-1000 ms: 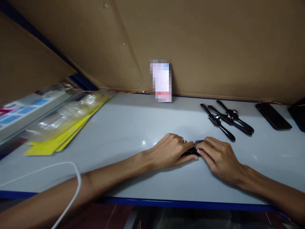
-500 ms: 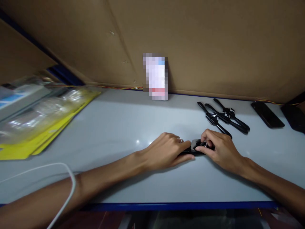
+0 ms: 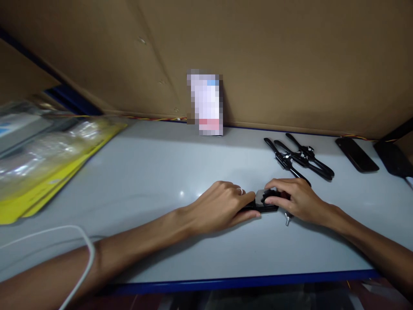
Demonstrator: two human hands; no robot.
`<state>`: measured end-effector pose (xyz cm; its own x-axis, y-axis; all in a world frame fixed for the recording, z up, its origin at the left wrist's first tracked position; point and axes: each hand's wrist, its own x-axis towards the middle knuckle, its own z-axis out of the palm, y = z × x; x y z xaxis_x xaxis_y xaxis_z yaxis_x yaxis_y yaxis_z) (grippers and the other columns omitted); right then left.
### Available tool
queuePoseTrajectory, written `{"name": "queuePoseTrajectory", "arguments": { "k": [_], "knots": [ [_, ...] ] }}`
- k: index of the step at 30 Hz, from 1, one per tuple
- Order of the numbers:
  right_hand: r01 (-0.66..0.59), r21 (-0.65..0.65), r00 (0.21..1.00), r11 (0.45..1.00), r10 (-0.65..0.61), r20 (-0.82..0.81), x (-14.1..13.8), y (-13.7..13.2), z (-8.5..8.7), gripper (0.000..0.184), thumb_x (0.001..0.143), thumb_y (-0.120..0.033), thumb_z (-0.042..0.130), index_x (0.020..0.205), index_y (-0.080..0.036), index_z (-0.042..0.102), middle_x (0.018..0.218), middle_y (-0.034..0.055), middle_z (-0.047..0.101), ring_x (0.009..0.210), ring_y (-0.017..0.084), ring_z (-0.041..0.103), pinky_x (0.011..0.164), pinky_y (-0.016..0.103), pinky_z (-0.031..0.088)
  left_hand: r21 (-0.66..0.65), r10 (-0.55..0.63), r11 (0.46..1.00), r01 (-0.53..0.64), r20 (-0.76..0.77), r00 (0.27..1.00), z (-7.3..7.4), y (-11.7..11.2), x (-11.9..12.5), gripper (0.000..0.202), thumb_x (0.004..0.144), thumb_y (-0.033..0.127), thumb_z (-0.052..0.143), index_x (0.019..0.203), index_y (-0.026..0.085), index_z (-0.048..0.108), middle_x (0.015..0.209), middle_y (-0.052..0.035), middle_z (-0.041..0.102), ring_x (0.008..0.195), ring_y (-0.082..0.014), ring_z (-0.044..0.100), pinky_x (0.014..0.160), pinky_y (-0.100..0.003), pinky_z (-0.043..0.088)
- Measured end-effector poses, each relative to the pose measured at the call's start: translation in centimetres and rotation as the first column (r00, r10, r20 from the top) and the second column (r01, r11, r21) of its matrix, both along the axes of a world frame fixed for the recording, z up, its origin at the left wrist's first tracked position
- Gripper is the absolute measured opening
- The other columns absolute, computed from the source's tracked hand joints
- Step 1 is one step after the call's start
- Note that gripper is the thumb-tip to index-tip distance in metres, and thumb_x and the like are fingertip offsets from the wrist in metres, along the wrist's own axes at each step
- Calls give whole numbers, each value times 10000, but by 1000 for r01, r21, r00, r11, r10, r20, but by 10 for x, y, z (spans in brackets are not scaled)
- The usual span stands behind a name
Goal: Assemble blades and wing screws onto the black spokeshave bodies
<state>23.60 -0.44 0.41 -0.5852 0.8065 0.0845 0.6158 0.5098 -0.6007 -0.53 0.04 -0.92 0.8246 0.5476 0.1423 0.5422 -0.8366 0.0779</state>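
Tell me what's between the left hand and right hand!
The head view shows part of a black tool, a flat grey piece and a small dark part between the left hand and right hand.

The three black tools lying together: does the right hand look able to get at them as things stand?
Probably yes: nothing visible blocks the way from the right hand to the tools, which lie just beyond it. Its fingers are on a black part, though, and would likely need to let go.

Upright panel (image 3: pixel 209 102) pixelated; black tool (image 3: pixel 268 209) part-hidden by fingers (image 3: pixel 248 198); white cable (image 3: pixel 91 254) cut off.
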Motion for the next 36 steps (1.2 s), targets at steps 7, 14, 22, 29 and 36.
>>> {"name": "queuePoseTrajectory", "arguments": {
  "k": [7, 14, 22, 29, 36],
  "knots": [
    [124, 34, 981, 992, -117, -157, -2, 3, -3, 214, 963, -304, 558, 783, -193, 591, 740, -16, 604, 676, 120, 536, 669, 270, 386, 4, 3, 1000, -3, -10, 1000, 1, 1, 0, 560, 1036, 585, 266, 810, 180, 579, 590, 3, 582, 482, -127, 486, 509, -308, 226],
    [360, 190, 928, 913, -330, -174, 8, 13, -3, 313, 963, -351, 494, 684, -210, 491, 642, -22, 504, 597, 132, 436, 610, 296, 320, -3, 1, 1000, -1, -9, 1000, 3, 1, 1, 594, 1037, 593, 230, 783, 181, 574, 562, 5, 545, 469, -120, 434, 516, -313, 206],
    [296, 255, 944, 920, -323, 66, 11, 15, -9, 362, 998, -352, 432, 695, -202, 561, 728, 19, 592, 650, 151, 499, 625, 312, 314, -19, 6, 1000, -7, -23, 1000, 3, 1, 1, 571, 1035, 593, 257, 795, 185, 577, 573, 1, 549, 478, -123, 429, 519, -316, 197],
    [311, 249, 927, 917, -350, 131, 12, 17, -11, 176, 955, -304, 532, 861, -205, 644, 853, 34, 687, 744, 176, 599, 666, 311, 380, 22, 9, 1000, -8, -57, 998, 0, 1, 1, 614, 1028, 620, 206, 819, 184, 585, 551, 7, 540, 458, -133, 409, 508, -320, 214],
    [320, 320, 925, 892, -368, 99, 17, 19, -3, 182, 968, -322, 521, 971, -203, 659, 952, 66, 694, 800, 205, 623, 712, 343, 426, 102, 40, 994, -32, -82, 996, 3, 13, -9, 654, 1008, 657, 160, 783, 184, 552, 548, -7, 562, 472, -137, 461, 513, -305, 241]
  ]
}}
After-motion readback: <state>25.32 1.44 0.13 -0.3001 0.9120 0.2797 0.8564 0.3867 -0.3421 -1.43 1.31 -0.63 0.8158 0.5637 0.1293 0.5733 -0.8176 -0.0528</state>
